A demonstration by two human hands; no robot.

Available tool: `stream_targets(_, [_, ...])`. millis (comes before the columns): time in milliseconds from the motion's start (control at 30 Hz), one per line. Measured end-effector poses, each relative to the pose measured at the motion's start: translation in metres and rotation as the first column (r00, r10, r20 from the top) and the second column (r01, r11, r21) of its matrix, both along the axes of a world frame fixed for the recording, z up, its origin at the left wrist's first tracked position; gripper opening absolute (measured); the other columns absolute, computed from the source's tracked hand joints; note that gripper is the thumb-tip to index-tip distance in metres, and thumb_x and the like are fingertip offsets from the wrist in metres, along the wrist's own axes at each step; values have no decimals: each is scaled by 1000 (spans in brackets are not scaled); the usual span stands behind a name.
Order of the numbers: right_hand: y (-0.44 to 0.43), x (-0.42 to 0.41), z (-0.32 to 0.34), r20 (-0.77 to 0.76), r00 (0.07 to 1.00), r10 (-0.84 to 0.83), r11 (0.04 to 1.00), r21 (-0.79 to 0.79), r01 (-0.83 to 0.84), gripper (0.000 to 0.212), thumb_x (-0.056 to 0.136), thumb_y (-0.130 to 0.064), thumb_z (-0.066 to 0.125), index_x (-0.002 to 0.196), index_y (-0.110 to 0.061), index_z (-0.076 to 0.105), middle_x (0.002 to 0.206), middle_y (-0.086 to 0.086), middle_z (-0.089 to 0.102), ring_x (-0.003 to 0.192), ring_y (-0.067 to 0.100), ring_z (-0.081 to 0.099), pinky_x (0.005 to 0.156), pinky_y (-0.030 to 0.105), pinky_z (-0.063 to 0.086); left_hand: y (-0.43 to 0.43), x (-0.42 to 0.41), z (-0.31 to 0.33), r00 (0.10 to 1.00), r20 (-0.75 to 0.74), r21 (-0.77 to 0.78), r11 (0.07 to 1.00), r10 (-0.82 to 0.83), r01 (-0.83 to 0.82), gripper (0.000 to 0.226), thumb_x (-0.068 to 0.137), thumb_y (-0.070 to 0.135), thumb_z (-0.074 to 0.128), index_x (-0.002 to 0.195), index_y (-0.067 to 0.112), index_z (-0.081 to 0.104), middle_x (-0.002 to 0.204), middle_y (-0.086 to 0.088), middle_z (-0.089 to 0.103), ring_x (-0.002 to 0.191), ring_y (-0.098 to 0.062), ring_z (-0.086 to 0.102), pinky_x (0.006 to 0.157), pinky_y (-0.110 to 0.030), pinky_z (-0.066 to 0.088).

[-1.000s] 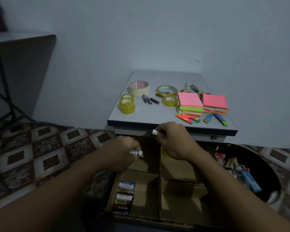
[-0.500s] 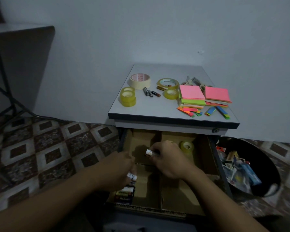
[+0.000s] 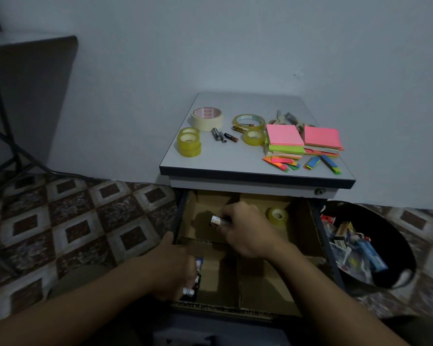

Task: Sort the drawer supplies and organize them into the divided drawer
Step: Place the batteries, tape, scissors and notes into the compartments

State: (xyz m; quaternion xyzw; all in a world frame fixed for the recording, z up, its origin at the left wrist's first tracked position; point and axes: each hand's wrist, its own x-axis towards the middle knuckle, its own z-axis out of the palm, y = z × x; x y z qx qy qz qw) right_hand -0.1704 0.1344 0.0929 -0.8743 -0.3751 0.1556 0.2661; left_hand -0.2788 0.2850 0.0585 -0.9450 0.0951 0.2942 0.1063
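The right hand (image 3: 248, 233) pinches a smooth cylindrical battery (image 3: 218, 220) over the back-left compartment of the cardboard-lined drawer (image 3: 304, 228), long axis level, pale end pointing left. The left hand (image 3: 170, 268) grips a second battery (image 3: 188, 292) in the front-left compartment.

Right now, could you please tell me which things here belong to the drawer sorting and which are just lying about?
Belongs to the job: divided drawer; one battery in the right hand; another battery in the left hand; tape roll in the drawer; loose batteries, masking tape, clear tape rolls and sticky notes on the cabinet top.
Just lying about: black bin; dark table at left.
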Motion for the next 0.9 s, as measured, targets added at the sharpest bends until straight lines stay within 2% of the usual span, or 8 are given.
stream_targets(167, [3,-2,-2,3,1000,4,1000,-2,-4,16,98,-19,56,110,-20,67,91,-6,61,75,4,58,53,14,38,1,0,-1,999,14,-35,998,50,-50,25,90,21,58,112,26,69,116,2,63,121,-21,48,111,-54,16])
stream_targets(400, [7,-2,-5,0,1000,12,1000,9,-12,17,98,-19,56,112,-22,66,89,-9,60,76,3,59,56,14,42,-1,-1,-4,993,119,-18,1000,13,-11,13,93,24,56,103,20,64,113,-2,61,111,-22,54,109,-50,20])
stream_targets(467, [8,-2,-6,-3,1000,23,1000,4,-23,18,98,-18,56,114,-20,66,92,-7,61,78,3,59,57,14,42,3,-4,-5,986,165,-67,998,12,-1,15,93,30,57,104,21,62,115,-1,58,111,-21,53,108,-47,23])
stream_targets(567, [9,-2,-9,-13,999,33,999,-3,-33,20,98,-17,57,115,-21,66,99,-5,64,83,4,61,63,16,47,10,-8,-4,967,250,-193,981,54,-5,18,95,39,54,108,28,60,123,7,53,114,-13,49,100,-36,28])
stream_targets(733, [11,-5,-15,-19,998,61,998,-8,-61,17,97,-18,57,112,-21,66,99,-7,64,82,1,60,65,16,47,24,-9,3,903,367,-435,899,223,-45,15,98,35,50,97,29,64,104,14,53,93,0,48,82,-19,41])
stream_targets(833, [11,-9,-21,-32,996,80,997,-10,-80,16,97,-18,59,110,-21,67,98,-7,65,82,2,61,64,16,48,41,-9,-1,847,445,-470,881,289,-54,31,94,48,39,97,30,63,99,19,47,92,2,43,80,-21,42])
stream_targets(900, [12,-13,-24,-61,992,113,993,-9,-114,15,95,-19,61,109,-21,69,95,-9,65,83,1,62,66,17,50,50,-7,-3,796,499,-493,867,343,-65,31,93,48,41,104,31,64,108,18,47,100,0,42,86,-27,46])
